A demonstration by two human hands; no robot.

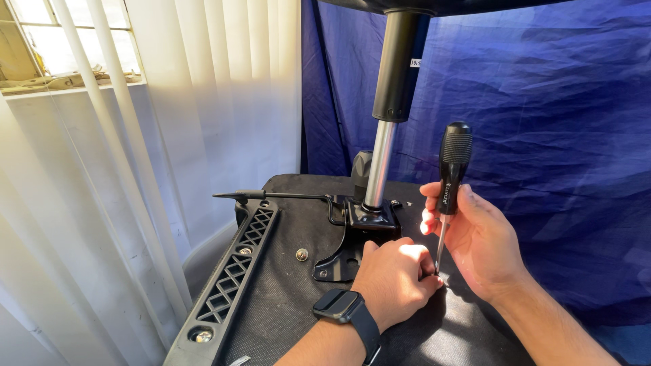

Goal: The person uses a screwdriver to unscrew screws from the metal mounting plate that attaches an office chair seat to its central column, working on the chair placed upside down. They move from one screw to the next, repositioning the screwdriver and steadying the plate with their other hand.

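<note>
Screwdriver [450, 186] stands nearly upright in your right hand [478, 240], its tip down on the underside of the overturned chair seat [285, 298], just right of the black metal mounting plate [352, 234]. Your right hand is wrapped around the lower part of the black ribbed handle, with the thumb and fingers pinching close to where the thin steel shaft begins. Your left hand [393, 278], a dark smartwatch [342, 306] on its wrist, is curled shut beside the tip, apparently steadying it or something small under it; what it holds is hidden. The tool looks light and stiff, and the ribbed handle should give a sure hold, best taken higher up, around the fat part. The slim shaft is smooth and could skid off a screw head if tilted. The chair's chrome gas column [380, 163] rises from the plate, with a black plastic armrest bracket [234, 271] to the left and a lever [271, 196] behind it.
</note>
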